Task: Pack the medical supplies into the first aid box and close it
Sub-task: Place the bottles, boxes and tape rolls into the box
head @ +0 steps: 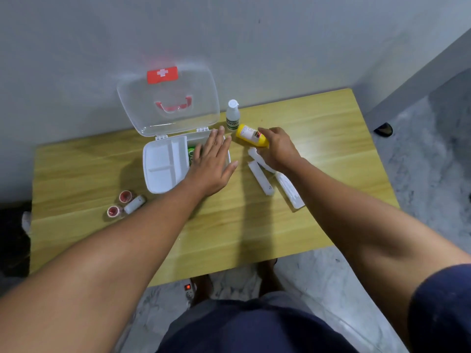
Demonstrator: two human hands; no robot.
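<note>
The white first aid box (pixel 163 171) stands open on the wooden table, its clear lid (pixel 168 103) leaning back against the wall. A white divided tray fills the box's left part, and a green item (pixel 191 154) shows beside it. My left hand (pixel 214 161) lies flat, fingers spread, over the box's right part. My right hand (pixel 276 149) grips a yellow bottle (pixel 251 135), tilted, just right of the box. A white bottle (pixel 233 115) stands upright behind it. Long white packets (pixel 262 178) lie under and near my right wrist.
Two red-cored tape rolls (pixel 119 203) and a small white roll (pixel 135 203) lie at the table's left front. The grey wall is close behind the box. A power strip (pixel 190 291) sits on the floor below the table's front edge.
</note>
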